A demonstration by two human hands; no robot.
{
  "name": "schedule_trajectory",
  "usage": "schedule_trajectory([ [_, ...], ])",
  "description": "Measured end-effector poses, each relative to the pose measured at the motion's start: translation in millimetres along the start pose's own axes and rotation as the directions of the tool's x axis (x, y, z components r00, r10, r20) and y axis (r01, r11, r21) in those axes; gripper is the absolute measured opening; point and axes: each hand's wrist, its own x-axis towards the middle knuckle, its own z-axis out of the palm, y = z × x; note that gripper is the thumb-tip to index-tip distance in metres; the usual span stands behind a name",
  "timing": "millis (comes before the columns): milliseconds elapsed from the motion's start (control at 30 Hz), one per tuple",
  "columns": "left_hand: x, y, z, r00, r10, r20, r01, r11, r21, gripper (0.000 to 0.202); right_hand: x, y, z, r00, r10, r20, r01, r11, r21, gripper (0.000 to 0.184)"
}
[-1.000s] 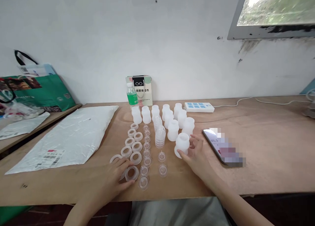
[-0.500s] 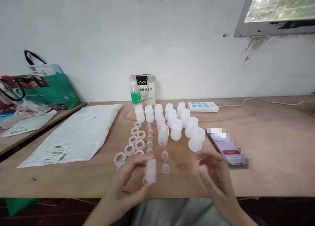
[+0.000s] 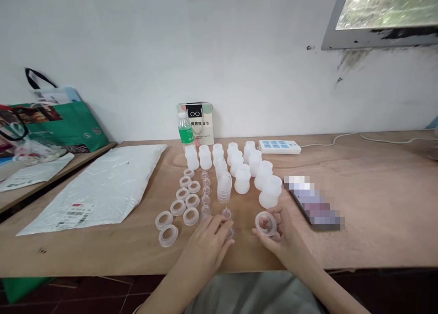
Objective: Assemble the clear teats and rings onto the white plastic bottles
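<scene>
My right hand (image 3: 282, 232) grips a translucent plastic screw ring (image 3: 258, 223) by its side, its round opening facing me. My left hand (image 3: 210, 239) is low over the table, thumb and fingers curled round a clear nipple-shaped disc (image 3: 231, 233), mostly hidden by the fingers. Just beyond it lies another clear nipple-shaped disc (image 3: 226, 213). A column of similar small discs (image 3: 205, 199) runs away from my left hand. Several loose rings (image 3: 168, 235) lie to the left. White waisted bottles (image 3: 270, 192) stand in rows beyond my right hand, beside a stack of clear caps (image 3: 224, 188).
A phone (image 3: 313, 204), partly blurred out, lies at right. Behind are a power strip (image 3: 279, 146), a green-labelled water bottle (image 3: 185, 134) and a paper bag (image 3: 205, 127). A white mailing bag (image 3: 99, 186) covers the left side. A green bag (image 3: 73, 127) stands far left.
The screw ring has passed from my left hand to my right, which has closed on it. My left hand has moved right and down onto a clear disc.
</scene>
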Motion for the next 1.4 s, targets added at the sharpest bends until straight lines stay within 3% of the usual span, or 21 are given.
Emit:
schedule_trajectory([
  [100, 4.1, 0.4, 11.5, 0.991, 0.014, 0.135, -0.04, 0.979, 0.198, 0.025, 1.0, 5.9, -8.5, 0.996, -0.068, 0.06, 0.072, 0.995, -0.073, 0.026],
  [200, 8.1, 2.3, 17.7, 0.991, 0.025, 0.13, -0.059, 0.962, 0.266, 0.027, -1.5, 6.2, -9.9, 0.989, -0.058, 0.133, 0.067, 0.996, -0.063, 0.022],
  [300, 10.2, 3.0, 10.8, 0.995, 0.028, 0.096, -0.051, 0.968, 0.248, 0.026, -2.8, 6.0, -8.4, 0.985, -0.023, 0.171, 0.025, 1.0, -0.007, 0.025],
  [433, 9.8, 6.5, -7.1, 0.989, 0.068, -0.133, -0.08, 0.993, -0.088, 0.039, -3.3, 5.6, -5.3, 0.974, 0.028, 0.223, -0.049, 0.995, 0.091, 0.036],
  [533, 8.7, 12.8, -11.7, 0.949, 0.035, -0.314, -0.168, 0.897, -0.409, 0.034, -5.6, 2.7, -1.8, 0.963, 0.007, 0.27, -0.058, 0.982, 0.18, 0.042],
  [667, 8.5, 18.0, -1.9, 0.93, -0.048, -0.365, -0.199, 0.77, -0.607, 0.014, -9.0, -6.6, 3.0, 0.935, -0.05, 0.351, -0.047, 0.964, 0.263, 0.033],
  [967, 12.1, 7.2, 23.6, 0.916, -0.161, -0.368, -0.11, 0.78, -0.616, 0.015, -8.5, -20.0, 11.7, 0.914, 0.018, 0.405, -0.23, 0.845, 0.483, 0.041],
  [1200, 13.6, 6.8, 23.6, 0.934, -0.017, -0.356, -0.142, 0.898, -0.416, 0.017, -8.3, -17.0, 9.9, 0.89, 0.042, 0.454, -0.31, 0.787, 0.534, 0.048],
  [1400, 21.6, 3.3, 18.1, 0.964, -0.077, -0.253, -0.019, 0.934, -0.356, 0.025, 5.8, -14.9, 16.8, 0.895, 0.218, 0.39, -0.42, 0.711, 0.565, 0.029],
])
